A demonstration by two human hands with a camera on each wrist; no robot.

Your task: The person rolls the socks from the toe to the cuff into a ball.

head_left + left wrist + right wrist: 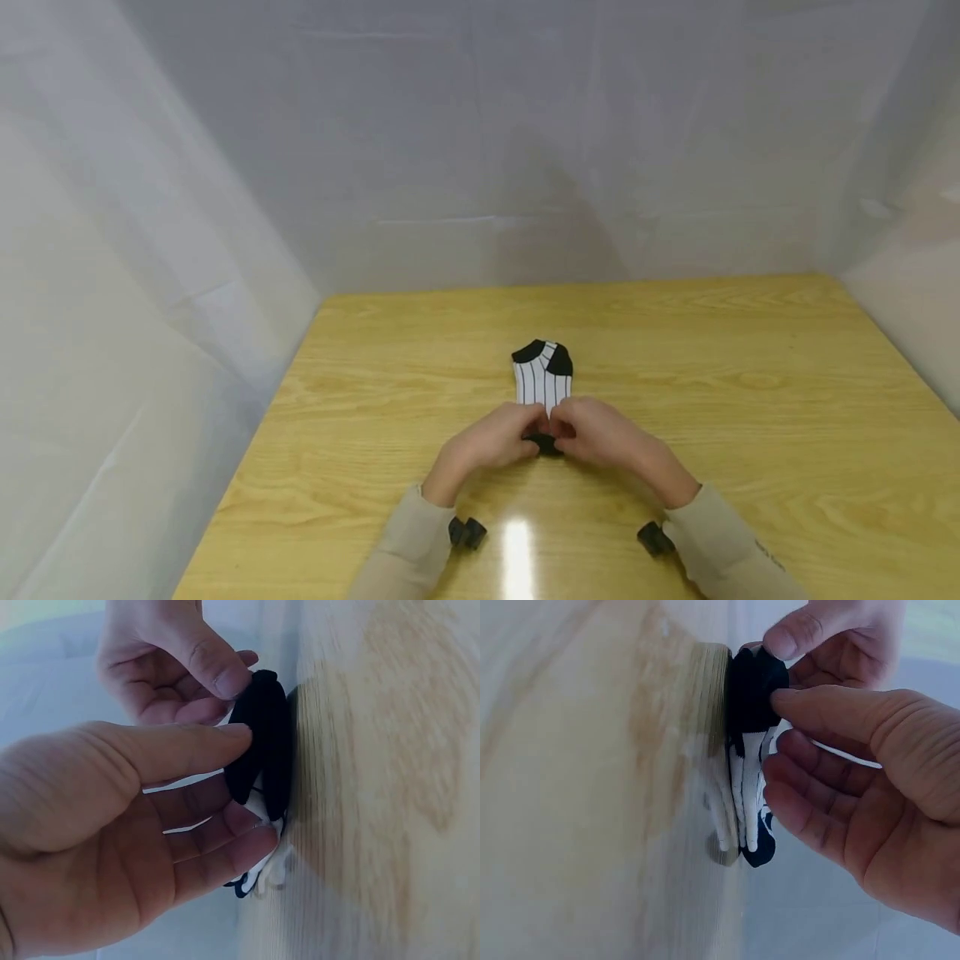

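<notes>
1. Near the middle of the wooden table (750,400), just in front of the person: a striped sock (543,379), white with thin dark lines and black patches, lying flat with its far end pointing away and its near black end (259,739) lifted off the wood.
2. Left hand (491,442) pinching that black end between thumb (180,750) and fingers; right hand (600,433) pinching the same end from the other side, thumb (840,712) on top.
3. Risk 1: slipping out of one pinch, since both grips sit on a small bunch of fabric at the very edge, letting that end drop or unfold.
4. Risk 2: dragging the whole sock toward the body, as nothing holds the far end down on the smooth tabletop.
5. Risk 3: catching only 1 layer, possibly, because the wrist views are blurred and do not settle how many layers lie between the fingers; the result would be a crooked fold.
6. Risk 4: uneven pull from the 2 hands twisting the stripes off line.
</notes>
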